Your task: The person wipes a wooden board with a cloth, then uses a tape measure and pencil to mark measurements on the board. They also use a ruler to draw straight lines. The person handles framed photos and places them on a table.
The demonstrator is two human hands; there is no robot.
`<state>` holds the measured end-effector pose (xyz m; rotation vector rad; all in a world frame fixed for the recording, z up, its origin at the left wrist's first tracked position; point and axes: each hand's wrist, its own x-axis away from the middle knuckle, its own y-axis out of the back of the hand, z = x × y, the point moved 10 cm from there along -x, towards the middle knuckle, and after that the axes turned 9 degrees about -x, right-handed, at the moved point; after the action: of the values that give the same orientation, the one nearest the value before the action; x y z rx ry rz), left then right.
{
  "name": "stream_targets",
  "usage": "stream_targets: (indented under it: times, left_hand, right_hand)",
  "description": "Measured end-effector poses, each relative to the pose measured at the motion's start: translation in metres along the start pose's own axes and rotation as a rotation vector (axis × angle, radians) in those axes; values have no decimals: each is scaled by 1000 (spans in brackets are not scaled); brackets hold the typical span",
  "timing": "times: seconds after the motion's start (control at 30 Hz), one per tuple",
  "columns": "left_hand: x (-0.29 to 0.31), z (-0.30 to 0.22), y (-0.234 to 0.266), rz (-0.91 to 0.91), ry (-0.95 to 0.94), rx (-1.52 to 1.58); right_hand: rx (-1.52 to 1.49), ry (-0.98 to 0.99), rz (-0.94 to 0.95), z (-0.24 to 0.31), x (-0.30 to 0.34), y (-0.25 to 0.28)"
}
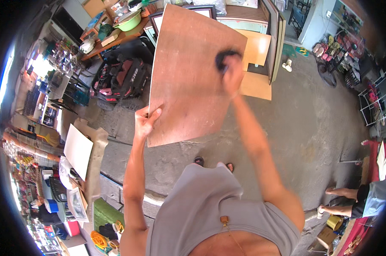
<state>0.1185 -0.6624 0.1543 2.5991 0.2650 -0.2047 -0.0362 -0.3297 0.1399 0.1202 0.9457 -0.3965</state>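
The left hand pinches the lower left edge of a reddish-brown plywood board, thumb on the near face and fingers curled behind it. The right hand is pressed against the board's face near its upper right edge, closed around a dark pad; the hand is blurred, so I cannot tell how the fingers lie. The board is held up off the concrete floor, tilted, filling the middle of the view from about 11 to 1 o'clock.

At 10 o'clock, a black and red tool bag sits on the floor. Pale wooden panels lean at 1 o'clock, just past the board. A white sheet lies on cardboard at 8 o'clock. At 4 o'clock, another person's bare legs show near the edge.
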Motion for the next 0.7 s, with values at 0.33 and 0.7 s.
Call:
stream_targets:
  times: [0.33, 0.7]
  left_hand:
    - [4, 22, 46, -282, -9, 94]
    - [18, 18, 40, -453, -72, 202]
  right_hand:
    - [-274, -242, 564, 21, 155, -16]
    - [11, -440, -93, -4, 40, 22]
